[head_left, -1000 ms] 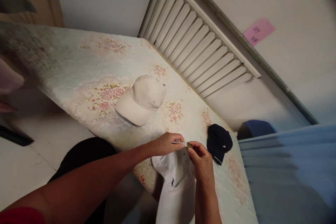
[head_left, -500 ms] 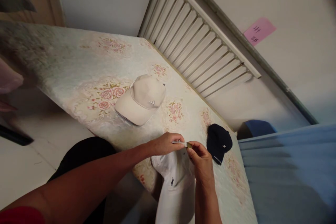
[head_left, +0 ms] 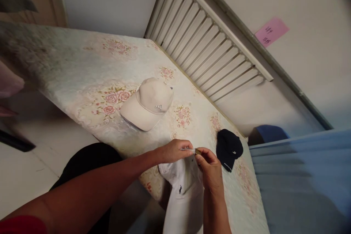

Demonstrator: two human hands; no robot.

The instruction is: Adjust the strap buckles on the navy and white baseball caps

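Note:
A white baseball cap (head_left: 183, 193) with a small dark horse-rider emblem hangs at the table's near edge, its brim pointing down toward me. My left hand (head_left: 175, 151) pinches the end of the cap's white back strap. On the other side, my right hand (head_left: 211, 166) grips the strap at its brass-coloured buckle (head_left: 197, 151), thumb and forefinger pressed together. The two hands nearly meet above the crown. Part of the strap is hidden by fingers.
A beige cap (head_left: 155, 98) lies on the floral tablecloth (head_left: 192, 95) beyond my left hand. To the right rests a navy cap (head_left: 229, 148). A slatted metal rack (head_left: 205, 36) stands along the far edge. Blue cloth (head_left: 296, 175) hangs at right; a pink note (head_left: 272, 31) is on the wall.
Almost nothing differs. Both hands stay at the strap and buckle, with only a very slight shift of the white cap.

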